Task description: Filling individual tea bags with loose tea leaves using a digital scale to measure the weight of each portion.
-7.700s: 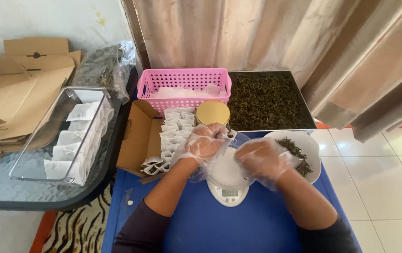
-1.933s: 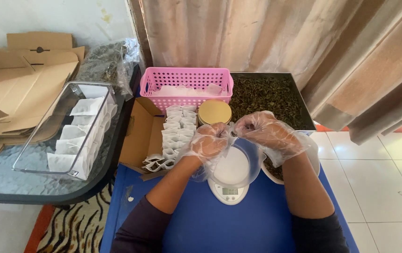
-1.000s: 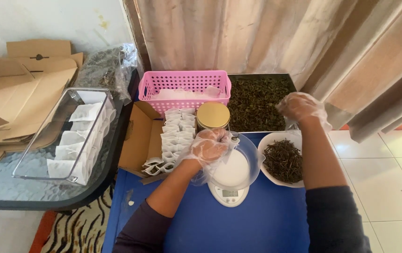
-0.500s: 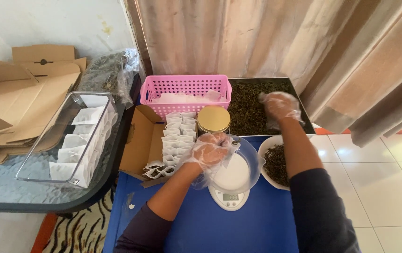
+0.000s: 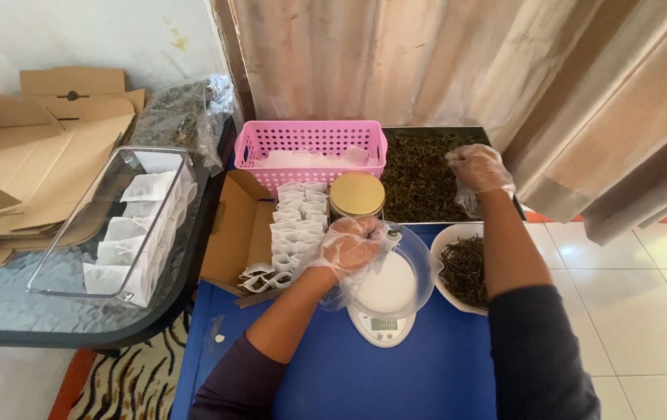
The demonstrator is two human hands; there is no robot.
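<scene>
Plastic gloves: on both my hands
Left hand (image 5: pixel 351 243): curled shut on a small white sachet (image 5: pixel 381 237), held at the rim of the clear bowl (image 5: pixel 419 268) on the one scale (image 5: pixel 381 327)
Right hand (image 5: pixel 480 167): fingers pinched over the dark tray (image 5: pixel 427 163) of dried leaves; I couldn't tell what they held
Done: many filled sachets stood in one cardboard box (image 5: pixel 232 225) and one clear bin (image 5: pixel 108 225)
Left: leaves in one white bowl (image 5: pixel 466 268), one pink basket (image 5: pixel 310 144) of empties
Also: one gold-lidded tin (image 5: pixel 357 194) on my blue desk (image 5: pixel 396 381)
</scene>
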